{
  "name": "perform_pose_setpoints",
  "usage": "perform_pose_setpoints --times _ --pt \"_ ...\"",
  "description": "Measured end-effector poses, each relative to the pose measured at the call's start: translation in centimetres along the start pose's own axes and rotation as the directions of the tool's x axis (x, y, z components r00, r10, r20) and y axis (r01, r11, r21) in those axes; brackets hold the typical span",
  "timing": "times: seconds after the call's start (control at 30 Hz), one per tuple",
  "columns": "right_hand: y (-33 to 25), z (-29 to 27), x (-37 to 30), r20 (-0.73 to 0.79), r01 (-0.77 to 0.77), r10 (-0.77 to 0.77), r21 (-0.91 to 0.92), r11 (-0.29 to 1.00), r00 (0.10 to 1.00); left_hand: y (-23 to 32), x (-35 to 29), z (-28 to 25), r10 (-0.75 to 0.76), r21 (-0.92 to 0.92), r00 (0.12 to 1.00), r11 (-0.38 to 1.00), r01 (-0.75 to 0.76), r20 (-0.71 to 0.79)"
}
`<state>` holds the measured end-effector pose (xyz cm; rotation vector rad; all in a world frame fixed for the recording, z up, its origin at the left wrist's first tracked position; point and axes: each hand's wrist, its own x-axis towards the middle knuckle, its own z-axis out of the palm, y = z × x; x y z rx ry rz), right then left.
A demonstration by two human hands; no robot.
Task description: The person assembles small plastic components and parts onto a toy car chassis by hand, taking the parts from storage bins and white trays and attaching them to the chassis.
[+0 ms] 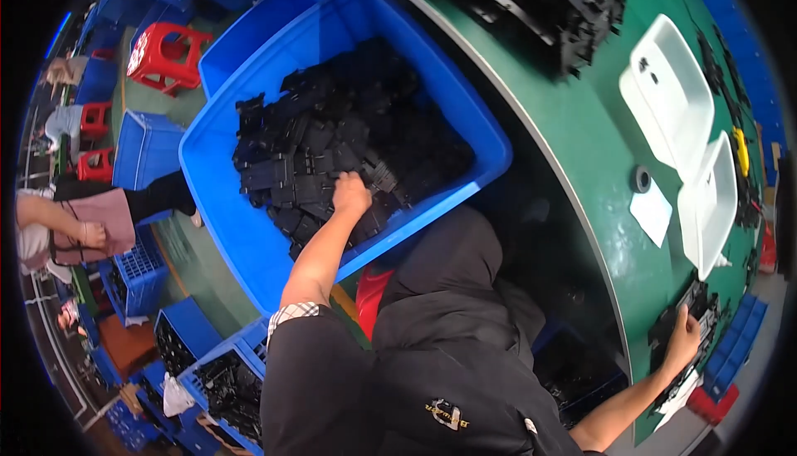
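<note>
My left hand (353,194) reaches down into a large blue bin (490,136) heaped with black plastic parts (324,136). Its fingers are curled against one of the black parts near the bin's close side. Far to the right, my right hand (684,338) grips a black plastic part (693,306) at the edge of the green table (573,140), thumb on top. The fingers under that part are hidden. The parts look flat and blocky, with clips and slots.
Another pile of black parts (540,7) lies on the table's far end. Two white trays (668,95), a tape roll (640,178) and a paper slip (652,211) lie nearer. Left are a red stool (168,57), blue crates (149,149) and a person in a pink apron (100,223).
</note>
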<state>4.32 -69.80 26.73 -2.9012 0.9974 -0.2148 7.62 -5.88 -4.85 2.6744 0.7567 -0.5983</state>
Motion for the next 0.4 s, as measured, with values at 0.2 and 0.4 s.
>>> perform_pose_setpoints --times 0.2,0.4 --pt "1.1 -1.4 -1.3 0.028 -0.055 0.05 0.209 0.976 0.998 -4.4 -0.2 -1.2 -0.019 0.114 0.949 0.992 0.057 -0.316" --pt "0.7 -1.6 -0.8 0.069 -0.087 0.063 0.457 0.885 0.996 -6.0 1.2 -2.3 -0.122 0.138 0.991 0.982 0.127 -0.046"
